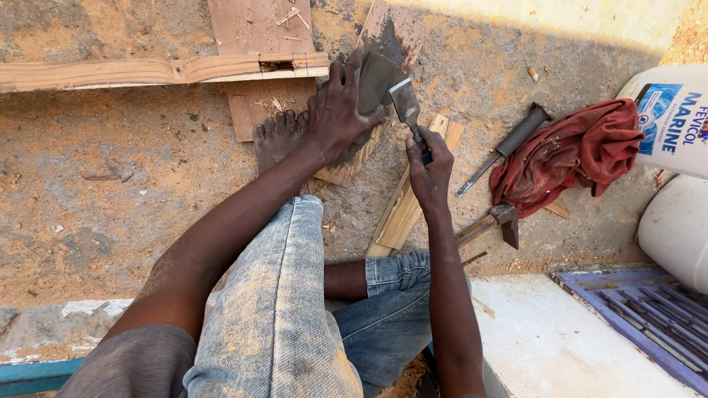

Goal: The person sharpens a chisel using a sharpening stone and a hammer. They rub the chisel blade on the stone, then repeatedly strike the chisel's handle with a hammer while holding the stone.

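Two hands work over a dusty concrete floor [110,191], the biggest thing in view. At three o'clock a white tub [675,118] leans in from the edge, with a second white tub [678,228] under it and a blue grate [649,309] at four o'clock. A long plank [110,72] runs from nine to eleven o'clock, crossed by a board [258,29] at twelve. A red rag [582,151] is heaped at two o'clock, touching the handle of a spare chisel [509,144]; a hammer [501,221] lies just below the rag.

At centre, a bare foot [279,136] rests on the board beside a dark stone [376,77], which sits on a wet, stained offcut [354,158]. A pale strip [405,206] of wood lies slanted beneath the right wrist.

By the look of it, the step in hand is honing: the chisel [405,107] has its blade tip at the stone's right edge, at one o'clock from centre. The next stroke seems to call for a flat bevel, steady downward pressure and a stone that does not slide.

Left hand [339,110]: arm stretched forward past the knee, palm down, fingers spread and curled over the stone, pressing it in place. Right hand [429,166]: forearm rising straight from six o'clock, wrist slightly bent, fist closed round the chisel's handle with the blade pointing up and left.
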